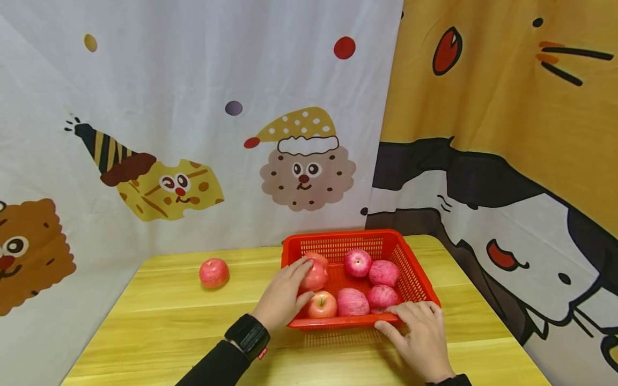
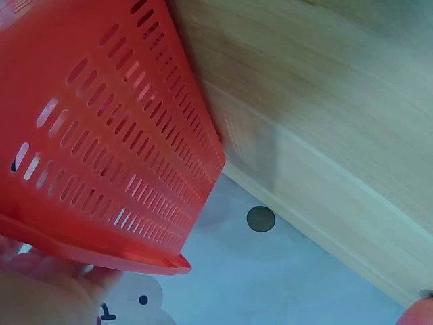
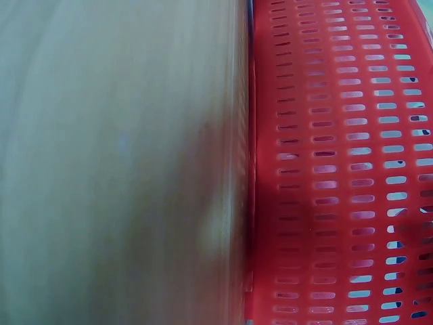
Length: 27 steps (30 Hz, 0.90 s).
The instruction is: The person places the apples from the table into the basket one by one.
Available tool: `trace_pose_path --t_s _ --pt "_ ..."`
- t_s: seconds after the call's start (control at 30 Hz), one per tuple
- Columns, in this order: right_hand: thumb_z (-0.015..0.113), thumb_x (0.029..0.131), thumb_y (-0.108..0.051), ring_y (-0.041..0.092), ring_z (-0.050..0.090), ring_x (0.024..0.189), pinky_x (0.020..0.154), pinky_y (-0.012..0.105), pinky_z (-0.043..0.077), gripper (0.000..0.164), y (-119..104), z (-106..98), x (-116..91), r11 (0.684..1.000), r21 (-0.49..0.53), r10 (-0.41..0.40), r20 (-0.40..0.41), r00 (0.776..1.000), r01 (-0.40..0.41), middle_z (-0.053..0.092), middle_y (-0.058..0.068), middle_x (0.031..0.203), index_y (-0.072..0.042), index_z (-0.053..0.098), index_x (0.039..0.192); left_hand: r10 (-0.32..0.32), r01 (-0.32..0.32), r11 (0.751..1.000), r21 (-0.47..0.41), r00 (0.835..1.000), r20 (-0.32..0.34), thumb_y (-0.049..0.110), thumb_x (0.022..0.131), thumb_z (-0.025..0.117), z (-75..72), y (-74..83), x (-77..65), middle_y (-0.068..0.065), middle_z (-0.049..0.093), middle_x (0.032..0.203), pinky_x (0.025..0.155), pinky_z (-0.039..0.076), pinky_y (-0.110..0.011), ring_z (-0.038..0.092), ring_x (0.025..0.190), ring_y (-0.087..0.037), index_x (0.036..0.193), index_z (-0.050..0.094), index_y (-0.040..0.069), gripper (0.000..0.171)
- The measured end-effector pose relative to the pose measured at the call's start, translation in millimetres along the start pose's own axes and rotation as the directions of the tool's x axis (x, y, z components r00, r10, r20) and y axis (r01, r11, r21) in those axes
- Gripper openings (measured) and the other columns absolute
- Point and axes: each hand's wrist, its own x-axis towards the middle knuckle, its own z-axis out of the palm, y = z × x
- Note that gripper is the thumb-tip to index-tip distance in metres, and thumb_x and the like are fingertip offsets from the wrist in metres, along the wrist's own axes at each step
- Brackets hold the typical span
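A red plastic basket (image 1: 420,271) with slotted walls stands on the table and holds several red and pink apples. My left hand (image 1: 282,295) reaches over its left rim, with fingers and thumb around a red apple (image 1: 316,277) inside. A yellowish-red apple (image 1: 322,305) lies just below that thumb. In the left wrist view the left hand (image 2: 51,291) shows partly, behind the basket's rim (image 2: 122,261). My right hand (image 1: 420,335) grips the basket's front right rim, fingers over the edge and thumb outside. The right wrist view shows the basket's slotted side (image 3: 325,162) but no hand.
A single red apple (image 1: 214,273) lies on the wooden table (image 1: 159,316), left of the basket. A white curtain (image 1: 183,80) with cartoon prints hangs behind the table, and a yellow printed curtain (image 1: 483,107) hangs along the right side.
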Motion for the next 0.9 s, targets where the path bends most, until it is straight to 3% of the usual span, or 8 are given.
trace_pose_path --t_s 0.17,0.33,0.67,0.9 --pt "0.077 0.075 -0.055 0.020 0.053 0.081 0.083 0.052 0.030 0.038 -0.7 -0.5 0.5 1.000 -0.001 0.004 0.008 1.000 -0.004 0.068 -0.007 0.086 -0.019 0.072 0.088 -0.001 0.003 1.000 -0.028 0.997 0.071 0.034 0.089 0.073 -0.5 1.9 1.3 -0.008 0.041 0.149 0.111 0.031 -0.049 0.035 0.133 -0.020 0.148 0.043 0.012 0.069" --pt "0.077 0.075 -0.054 0.021 0.054 0.081 0.083 0.052 0.030 0.038 -0.9 -0.7 0.4 1.000 -0.003 0.002 0.007 1.000 -0.002 0.068 -0.006 0.087 -0.019 0.072 0.087 0.038 -0.039 0.999 0.002 0.995 0.093 0.034 0.091 0.071 0.8 1.6 2.0 -0.005 0.052 0.142 0.113 0.028 -0.051 0.038 0.131 -0.015 0.142 0.052 0.012 0.059" --pt "0.077 0.074 -0.055 0.021 0.054 0.081 0.083 0.052 0.030 0.039 -1.2 -0.5 0.5 1.000 -0.011 0.012 0.024 1.000 -0.012 0.068 -0.006 0.085 -0.019 0.072 0.087 0.039 -0.040 0.999 0.007 0.997 0.067 0.034 0.092 0.070 3.0 -0.5 0.9 -0.001 0.063 0.125 0.112 0.029 -0.050 0.049 0.119 -0.016 0.127 0.064 0.015 0.041" --pt "0.076 0.075 -0.056 0.021 0.053 0.081 0.084 0.053 0.030 0.038 -0.8 -0.6 1.1 1.000 -0.011 0.011 0.023 1.000 -0.010 0.068 -0.006 0.085 -0.020 0.072 0.086 0.033 -0.033 0.999 -0.009 0.998 0.048 0.034 0.091 0.070 4.4 -0.9 0.2 0.000 0.065 0.120 0.112 0.029 -0.051 0.051 0.117 -0.016 0.123 0.066 0.015 0.037"
